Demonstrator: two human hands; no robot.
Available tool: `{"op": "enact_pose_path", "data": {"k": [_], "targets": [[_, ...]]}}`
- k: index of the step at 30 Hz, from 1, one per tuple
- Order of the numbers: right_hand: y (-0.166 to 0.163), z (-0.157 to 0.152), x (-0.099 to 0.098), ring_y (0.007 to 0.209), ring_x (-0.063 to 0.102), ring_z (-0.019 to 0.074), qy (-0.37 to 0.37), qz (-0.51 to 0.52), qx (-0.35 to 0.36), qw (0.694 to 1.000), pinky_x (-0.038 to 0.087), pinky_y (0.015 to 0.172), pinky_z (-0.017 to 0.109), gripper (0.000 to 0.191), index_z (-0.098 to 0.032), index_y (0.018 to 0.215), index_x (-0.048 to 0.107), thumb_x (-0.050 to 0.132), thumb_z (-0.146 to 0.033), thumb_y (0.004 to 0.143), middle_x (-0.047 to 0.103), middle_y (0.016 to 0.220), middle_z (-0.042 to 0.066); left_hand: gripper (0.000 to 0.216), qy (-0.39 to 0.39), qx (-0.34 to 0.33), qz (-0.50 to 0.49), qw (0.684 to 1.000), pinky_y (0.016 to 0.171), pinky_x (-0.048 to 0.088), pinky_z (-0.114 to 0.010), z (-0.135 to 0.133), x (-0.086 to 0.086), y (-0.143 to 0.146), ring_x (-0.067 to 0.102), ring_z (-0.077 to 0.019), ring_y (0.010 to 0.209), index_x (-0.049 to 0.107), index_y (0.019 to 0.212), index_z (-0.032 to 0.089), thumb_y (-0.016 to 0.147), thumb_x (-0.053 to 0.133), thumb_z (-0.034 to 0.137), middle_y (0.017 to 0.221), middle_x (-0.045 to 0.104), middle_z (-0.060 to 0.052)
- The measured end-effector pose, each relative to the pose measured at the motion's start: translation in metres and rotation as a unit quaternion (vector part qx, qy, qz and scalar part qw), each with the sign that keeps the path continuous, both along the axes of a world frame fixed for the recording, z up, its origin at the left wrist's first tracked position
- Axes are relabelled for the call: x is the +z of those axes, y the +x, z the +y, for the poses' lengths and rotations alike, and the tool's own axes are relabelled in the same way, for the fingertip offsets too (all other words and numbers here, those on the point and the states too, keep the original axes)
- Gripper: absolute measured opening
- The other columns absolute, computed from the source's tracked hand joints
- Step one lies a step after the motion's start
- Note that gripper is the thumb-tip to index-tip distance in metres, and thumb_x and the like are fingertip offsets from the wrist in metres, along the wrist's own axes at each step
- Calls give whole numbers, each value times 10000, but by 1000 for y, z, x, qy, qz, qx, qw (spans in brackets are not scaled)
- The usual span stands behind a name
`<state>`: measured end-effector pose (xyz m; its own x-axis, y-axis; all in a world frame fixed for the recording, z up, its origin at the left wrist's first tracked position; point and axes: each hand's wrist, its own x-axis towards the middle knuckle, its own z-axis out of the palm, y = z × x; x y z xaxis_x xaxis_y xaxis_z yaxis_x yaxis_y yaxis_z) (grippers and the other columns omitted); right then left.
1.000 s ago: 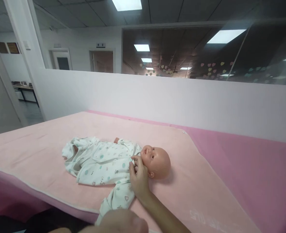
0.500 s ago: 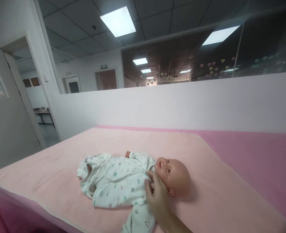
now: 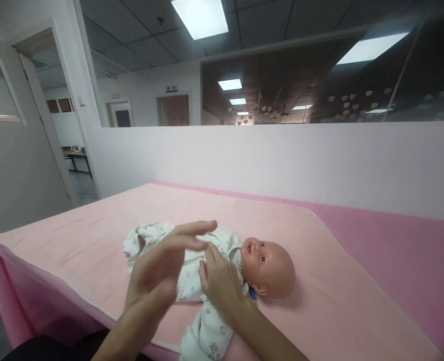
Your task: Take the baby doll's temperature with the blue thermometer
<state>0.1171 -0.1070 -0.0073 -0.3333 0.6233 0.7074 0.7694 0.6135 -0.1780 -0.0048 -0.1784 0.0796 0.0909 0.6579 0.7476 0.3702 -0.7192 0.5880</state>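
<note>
A baby doll (image 3: 269,268) in a white printed romper (image 3: 206,328) lies on its back on a pale pink towel (image 3: 94,235), head to the right. My right hand (image 3: 219,281) rests on the doll's chest beside the chin, fingers curled and pinching the romper's cloth. My left hand (image 3: 163,268) hovers over the doll's body with fingers stretched out and apart, holding nothing; it hides much of the torso. One romper sleeve hangs toward the table's front edge.
The towel covers a pink padded table (image 3: 395,260). A white low wall (image 3: 282,160) with glass above runs right behind the table. An open doorway (image 3: 65,145) stands at the far left.
My left hand has come up into view over the doll's body. My right hand has shifted slightly left on the chest. The camera has tilted a little.
</note>
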Motion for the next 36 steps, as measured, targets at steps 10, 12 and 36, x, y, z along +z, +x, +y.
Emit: {"op": "enact_pose_path", "data": {"k": [10, 12, 36], "targets": [[0, 7, -20, 561, 499, 118, 10, 83, 54, 995, 308, 479, 229, 149, -185, 786, 518, 378, -155, 825, 554, 755, 27, 234, -125, 46, 87, 987, 780, 450, -341, 73, -74, -12, 576, -212, 848, 610, 839, 195, 865, 436, 349, 862, 647, -52], [1, 5, -19, 585, 495, 117, 2, 115, 72, 991, 329, 499, 217, 145, -185, 772, 508, 375, -161, 825, 545, 745, 28, 247, -110, 56, 106, 987, 757, 446, -336, 71, -85, -12, 569, -206, 816, 593, 806, 193, 879, 405, 335, 824, 637, -53], [3, 9, -22, 728, 568, 148, -55, 206, 122, 969, 433, 629, 238, 165, -188, 771, 562, 408, -144, 814, 603, 804, 47, 181, -3, 90, 180, 980, 861, 398, -376, 69, -105, -14, 529, -223, 952, 563, 885, 188, 852, 394, 244, 1006, 607, -81]]}}
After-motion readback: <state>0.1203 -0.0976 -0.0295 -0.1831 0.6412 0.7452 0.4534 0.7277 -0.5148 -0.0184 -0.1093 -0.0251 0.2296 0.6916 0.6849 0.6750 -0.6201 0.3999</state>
